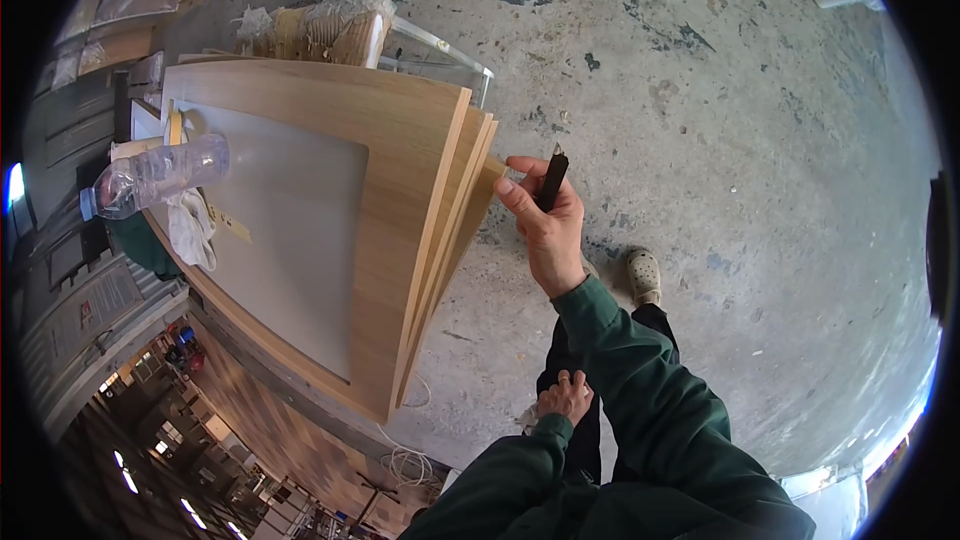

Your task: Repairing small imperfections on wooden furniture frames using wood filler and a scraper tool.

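My right hand (548,225) is closed around a short black pencil (553,180) with its pale tip pointing up and away. The thumb and index finger reach out at the corner of a stack of light wood-coloured panels (400,190); whether they touch the edge I cannot tell. The top panel has a grey inset (290,230). My left hand (566,398) rests low in front of my body by my dark trousers, fingers curled. A whitish bit of material (528,418) shows beside it. Anything inside the left fingers is hidden.
On the panels lie a clear plastic bottle (165,175), a white cloth or glove (190,230) and a yellowish tape roll (175,128). A wrapped cardboard bundle (330,25) and a white metal frame (440,45) stand beyond. A cable (408,465) lies on the concrete floor (720,160).
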The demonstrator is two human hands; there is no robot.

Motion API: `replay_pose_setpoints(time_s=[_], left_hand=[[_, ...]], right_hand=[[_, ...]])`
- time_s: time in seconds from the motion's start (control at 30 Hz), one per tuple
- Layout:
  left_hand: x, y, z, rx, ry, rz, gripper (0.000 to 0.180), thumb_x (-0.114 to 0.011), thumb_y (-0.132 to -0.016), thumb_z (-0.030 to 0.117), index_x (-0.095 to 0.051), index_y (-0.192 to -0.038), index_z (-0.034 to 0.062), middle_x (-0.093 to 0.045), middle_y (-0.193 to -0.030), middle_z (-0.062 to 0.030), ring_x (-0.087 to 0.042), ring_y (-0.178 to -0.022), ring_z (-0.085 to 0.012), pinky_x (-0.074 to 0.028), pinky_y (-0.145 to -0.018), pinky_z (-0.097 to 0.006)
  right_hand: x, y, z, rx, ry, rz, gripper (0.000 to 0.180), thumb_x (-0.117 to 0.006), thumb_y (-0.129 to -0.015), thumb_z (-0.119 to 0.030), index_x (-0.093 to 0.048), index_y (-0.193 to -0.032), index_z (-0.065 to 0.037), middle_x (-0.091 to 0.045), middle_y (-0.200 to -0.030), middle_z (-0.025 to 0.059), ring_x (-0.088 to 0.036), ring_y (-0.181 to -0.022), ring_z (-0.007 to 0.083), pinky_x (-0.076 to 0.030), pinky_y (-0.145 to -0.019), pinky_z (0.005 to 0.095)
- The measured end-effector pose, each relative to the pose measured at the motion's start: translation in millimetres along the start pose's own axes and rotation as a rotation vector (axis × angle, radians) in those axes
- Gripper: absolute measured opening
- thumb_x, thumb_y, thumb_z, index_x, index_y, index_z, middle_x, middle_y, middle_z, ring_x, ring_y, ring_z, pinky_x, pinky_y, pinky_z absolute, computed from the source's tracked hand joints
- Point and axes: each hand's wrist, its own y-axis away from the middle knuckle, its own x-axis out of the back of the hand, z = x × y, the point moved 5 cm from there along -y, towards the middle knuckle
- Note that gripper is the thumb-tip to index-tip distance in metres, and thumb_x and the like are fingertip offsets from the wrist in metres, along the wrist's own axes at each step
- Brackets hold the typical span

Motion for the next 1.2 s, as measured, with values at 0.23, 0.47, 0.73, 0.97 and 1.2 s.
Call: replay_pose_setpoints(time_s=[0.23,0.47,0.73,0.97,1.2], left_hand=[[-1.4,-1.0,2.0,-0.007,0.014,-0.027,0.022,-0.061,-0.075,0.026,-0.046,-0.086,0.0144,-0.051,-0.073,-0.0081,-0.056,-0.046,-0.0256,-0.046,-0.039,-0.038],[3.8,-8.1,3.5,0.018,0.054,-0.052,0.023,-0.061,-0.075,0.025,-0.046,-0.089,0.0145,-0.052,-0.074,-0.0096,-0.057,-0.046,-0.0271,-0.045,-0.038,-0.04],[-7.2,-7.0,-1.3,0.069,0.092,-0.078,0.023,-0.06,-0.076,0.026,-0.046,-0.091,0.0149,-0.052,-0.077,-0.0109,-0.057,-0.048,-0.0287,-0.045,-0.039,-0.041],[-7.5,-7.0,-0.8,0.098,0.089,-0.108,0.022,-0.059,-0.077,0.027,-0.046,-0.09,0.0149,-0.054,-0.078,-0.0108,-0.058,-0.048,-0.0285,-0.046,-0.039,-0.04],[-8.7,-4.4,0.2,0.095,0.1,-0.06,0.022,-0.059,-0.076,0.025,-0.045,-0.088,0.0134,-0.054,-0.077,-0.012,-0.059,-0.048,-0.0299,-0.046,-0.039,-0.041]], right_hand=[[2.0,-14.7,-1.2,-0.027,0.002,0.045,0.012,-0.069,-0.083,-0.014,-0.065,-0.088,-0.003,-0.051,-0.069,-0.0077,-0.039,-0.062,0.0015,-0.031,-0.056,0.0177],[-15.6,-24.8,-40.5,0.035,0.018,0.047,0.016,-0.065,-0.086,-0.017,-0.065,-0.088,-0.001,-0.057,-0.075,-0.0057,-0.044,-0.067,0.003,-0.036,-0.061,0.0191],[-34.7,-38.7,-52.8,-0.053,0.018,-0.053,0.015,-0.067,-0.083,-0.015,-0.066,-0.088,-0.002,-0.06,-0.076,-0.0034,-0.049,-0.069,0.0046,-0.038,-0.064,0.0195],[-31.4,-47.0,-55.5,-0.138,0.04,-0.08,0.01,-0.064,-0.083,-0.011,-0.067,-0.086,-0.003,-0.055,-0.067,-0.0042,-0.043,-0.057,0.0034,-0.034,-0.052,0.02],[-31.0,-48.8,-44.6,-0.341,-0.069,-0.141,0.018,-0.065,-0.085,-0.025,-0.062,-0.09,-0.007,-0.035,-0.059,-0.0109,-0.027,-0.047,0.0007,-0.02,-0.044,0.0201]])
